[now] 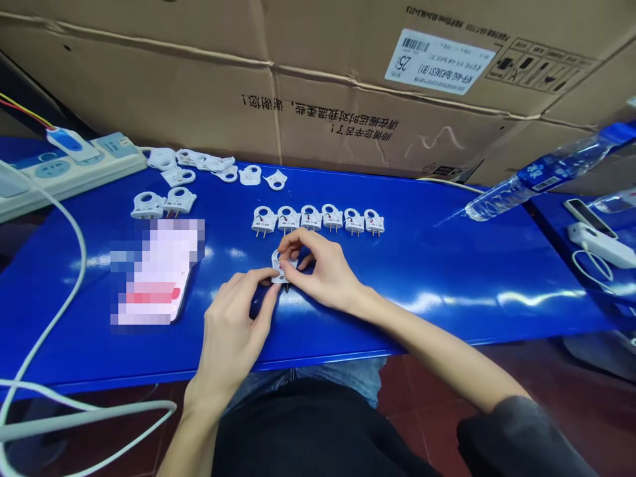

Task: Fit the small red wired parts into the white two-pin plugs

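Between my hands, near the front of the blue table (pixel 422 278), is a white plug housing (pixel 283 270) with a round ring at its top and dark prongs pointing toward me. My left hand (pixel 233 324) pinches its lower left side between thumb and index finger. From the right, my right hand (pixel 322 268) grips the upper part, its fingertips covering much of the ring. Just beyond, several similar white plug housings (pixel 311 217) stand in a row, prongs facing me, some with small red and dark parts inside.
Loose white shells (pixel 250 175) and two more plug housings (pixel 148 205) lie at the back left. A phone (pixel 159 278) with a blurred screen is left of my hands. A power strip (pixel 64 172), white cable (pixel 82 265), water bottle (pixel 541 175) and large cardboard box (pixel 199 86) surround the area.
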A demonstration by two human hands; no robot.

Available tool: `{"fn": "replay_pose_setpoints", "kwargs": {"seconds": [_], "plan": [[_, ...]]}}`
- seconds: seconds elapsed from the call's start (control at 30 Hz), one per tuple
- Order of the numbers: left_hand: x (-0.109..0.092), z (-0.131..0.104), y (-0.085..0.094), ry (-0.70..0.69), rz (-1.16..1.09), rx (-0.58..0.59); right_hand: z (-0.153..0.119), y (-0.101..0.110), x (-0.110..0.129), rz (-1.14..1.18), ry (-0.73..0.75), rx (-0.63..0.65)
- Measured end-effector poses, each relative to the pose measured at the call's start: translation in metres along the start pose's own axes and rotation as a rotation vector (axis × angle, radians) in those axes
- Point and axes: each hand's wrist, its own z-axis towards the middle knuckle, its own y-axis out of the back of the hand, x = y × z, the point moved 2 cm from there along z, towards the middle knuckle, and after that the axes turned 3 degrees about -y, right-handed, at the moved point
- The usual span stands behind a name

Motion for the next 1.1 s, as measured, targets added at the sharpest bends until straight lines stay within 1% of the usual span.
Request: {"fn": "replay_pose_setpoints", "kwargs": {"seconds": [0.1,0.37,0.63,0.7,0.87,1.1], "plan": [[0.0,0.0,0.0,0.0,-0.005,0.003,0.0,0.001,0.0,-0.021,0.037,0.014],[0.0,-0.001,0.001,-0.014,-0.01,-0.011,0.0,0.004,-0.001,-0.16,0.199,0.06],[-0.001,-0.001,0.002,-0.005,-0.007,-0.004,-0.001,0.003,0.0,-0.189,0.264,0.054],[-0.001,0.0,0.002,0.0,-0.002,-0.006,0.0,0.003,-0.001,-0.177,0.239,0.047],[0.001,0.0,0.002,-0.005,-0.007,0.003,0.003,0.004,-0.005,-0.15,0.098,0.06],[0.0,0.001,0.001,0.03,-0.014,-0.001,0.008,0.013,-0.003,-0.109,0.058,0.055]]}}
